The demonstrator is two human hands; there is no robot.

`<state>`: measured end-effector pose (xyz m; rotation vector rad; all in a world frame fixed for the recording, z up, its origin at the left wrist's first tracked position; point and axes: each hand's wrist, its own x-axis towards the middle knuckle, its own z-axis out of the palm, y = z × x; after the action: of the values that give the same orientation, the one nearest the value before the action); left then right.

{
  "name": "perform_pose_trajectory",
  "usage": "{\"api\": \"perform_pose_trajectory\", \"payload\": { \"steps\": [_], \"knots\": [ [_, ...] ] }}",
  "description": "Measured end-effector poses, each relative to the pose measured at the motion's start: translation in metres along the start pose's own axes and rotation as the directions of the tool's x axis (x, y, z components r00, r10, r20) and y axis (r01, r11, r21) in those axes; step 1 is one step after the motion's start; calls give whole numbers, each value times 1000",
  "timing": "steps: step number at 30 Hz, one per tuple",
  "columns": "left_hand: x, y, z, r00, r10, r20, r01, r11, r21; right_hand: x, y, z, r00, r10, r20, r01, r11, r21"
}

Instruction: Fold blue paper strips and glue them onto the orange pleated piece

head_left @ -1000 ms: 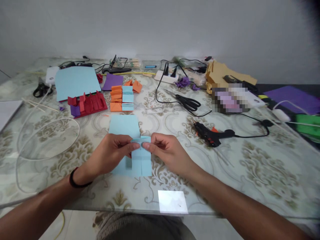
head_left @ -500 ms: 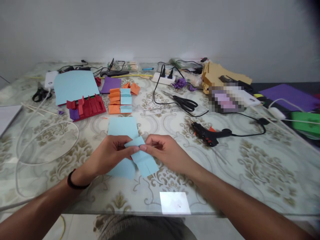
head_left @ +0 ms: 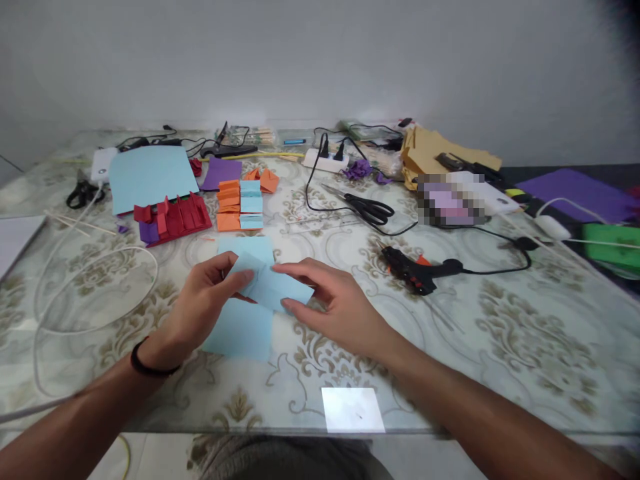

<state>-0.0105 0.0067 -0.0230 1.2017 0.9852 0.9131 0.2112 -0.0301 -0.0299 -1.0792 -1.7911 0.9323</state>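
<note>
Between my hands is a creased strip of light blue paper [head_left: 273, 285], held just above the table. My left hand [head_left: 207, 293] pinches its left end, thumb on top and fingers behind. At the other end, my right hand [head_left: 333, 300] grips the paper's edges between thumb and index finger. Underneath lies a larger light blue sheet [head_left: 240, 333], partly covered by the strip and my left hand. Beyond it sit pleated orange paper pieces [head_left: 229, 203] beside pleated light blue ones [head_left: 251, 203]. A folded red paper piece [head_left: 183, 220] with a purple end is to their left.
A black glue gun [head_left: 417, 267] with its cord lies right of my hands. Black scissors [head_left: 367, 208] and a white power strip [head_left: 326, 161] are farther back. A white cable [head_left: 95, 260] loops at left. Yellow-brown paper [head_left: 440, 150] is piled at the back right.
The blue strip has turned from slanting toward me to lying more sideways. My right hand has shifted from the strip's near-middle fold to its right end, with its fingers wider apart.
</note>
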Motion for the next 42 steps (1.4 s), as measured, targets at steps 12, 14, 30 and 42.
{"api": "perform_pose_trajectory", "payload": {
  "steps": [12, 14, 30, 42],
  "knots": [
    [3, -1, 1, 1000, -4, 16, 0, 979, 202, 1, 1, -2, 995, -81, 54, 87, 990, -112],
    [3, -2, 0, 1000, -15, 11, 12, 976, 218, 1, 1, -2, 994, -108, 32, 111, 985, -130],
    [-3, 6, 3, 992, 65, 104, -114, 795, 596, -3, 6, 0, 930, -358, -79, 307, 879, -364],
    [-11, 0, 16, 958, 271, 91, -251, 644, 723, -7, 5, 10, 994, -69, -81, 55, 986, -160]
  ]
}}
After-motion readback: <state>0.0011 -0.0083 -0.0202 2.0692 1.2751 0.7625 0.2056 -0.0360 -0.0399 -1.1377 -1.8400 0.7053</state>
